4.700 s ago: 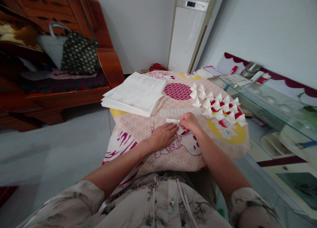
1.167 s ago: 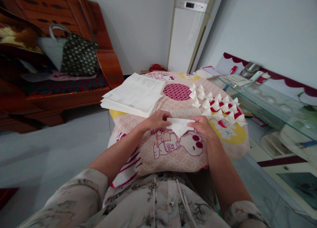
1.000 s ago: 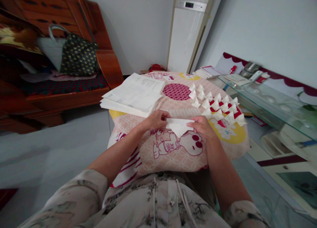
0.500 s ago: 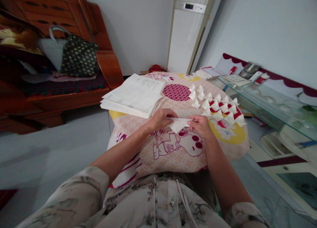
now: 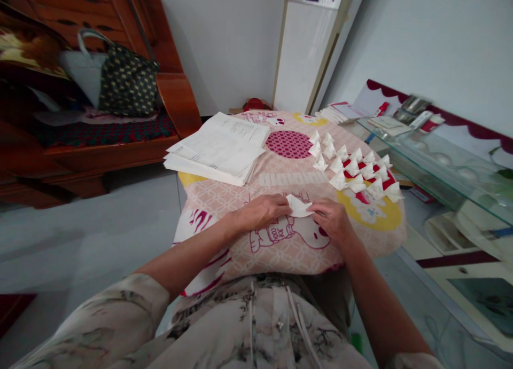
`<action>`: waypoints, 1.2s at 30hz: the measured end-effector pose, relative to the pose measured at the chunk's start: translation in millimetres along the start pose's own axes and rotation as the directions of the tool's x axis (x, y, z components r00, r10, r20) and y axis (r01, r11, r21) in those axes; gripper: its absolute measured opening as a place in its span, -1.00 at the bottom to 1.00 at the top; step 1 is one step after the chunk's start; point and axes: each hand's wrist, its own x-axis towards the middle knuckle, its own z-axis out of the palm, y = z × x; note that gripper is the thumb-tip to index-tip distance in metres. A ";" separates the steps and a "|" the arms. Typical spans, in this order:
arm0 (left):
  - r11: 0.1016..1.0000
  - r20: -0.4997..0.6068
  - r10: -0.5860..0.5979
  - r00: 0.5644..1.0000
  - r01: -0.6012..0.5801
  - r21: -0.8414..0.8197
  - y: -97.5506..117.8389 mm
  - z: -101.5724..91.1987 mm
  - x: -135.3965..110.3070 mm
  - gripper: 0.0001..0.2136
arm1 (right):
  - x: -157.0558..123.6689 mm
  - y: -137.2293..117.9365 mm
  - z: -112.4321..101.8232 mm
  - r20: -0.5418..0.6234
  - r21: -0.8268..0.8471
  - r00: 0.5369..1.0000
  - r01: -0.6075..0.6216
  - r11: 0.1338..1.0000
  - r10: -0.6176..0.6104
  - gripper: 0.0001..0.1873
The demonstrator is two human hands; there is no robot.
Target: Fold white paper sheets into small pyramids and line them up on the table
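Observation:
A small folded piece of white paper (image 5: 298,206) sits between my two hands, low over the front of the cloth-covered table (image 5: 236,262). Its left end is gripped by the fingers of my left hand (image 5: 268,210). At its right end, my right hand (image 5: 329,215) pinches it between thumb and fingers. The paper's upper edge rises to a blunt point. To the right, several folded white paper pieces (image 5: 358,185) with pointed tips stand in rows, some over a red patch. A stack of white printed sheets (image 5: 218,150) lies to the left of them.
A glass shelf unit (image 5: 444,166) with cups and papers adjoins the table's right side. Further back on the left, a wooden bench (image 5: 112,155) carries a dark patterned bag (image 5: 128,80). A tall white appliance (image 5: 302,54) stands behind the table.
Both hands have come closer to me with the folded paper. Its point faced down toward me before; now the pointed edge faces up and away.

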 end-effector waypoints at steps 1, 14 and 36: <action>1.000 0.027 -0.010 1.000 0.010 0.001 3.3 1.9 -2.4 -0.76 | -5.1 -0.3 -0.3 0.034 -0.055 0.999 0.033 0.998 -0.031 -0.80; 0.980 -0.003 -0.181 0.983 0.180 -0.079 4.0 5.3 -11.1 -0.78 | -10.2 -18.8 13.2 0.129 -0.122 0.988 0.097 0.988 -0.081 -0.71; 0.730 0.060 -0.643 0.763 0.635 -0.254 -12.0 -1.1 8.6 -0.84 | 31.5 -19.7 1.8 0.257 -0.021 0.882 -0.403 0.915 0.395 -0.79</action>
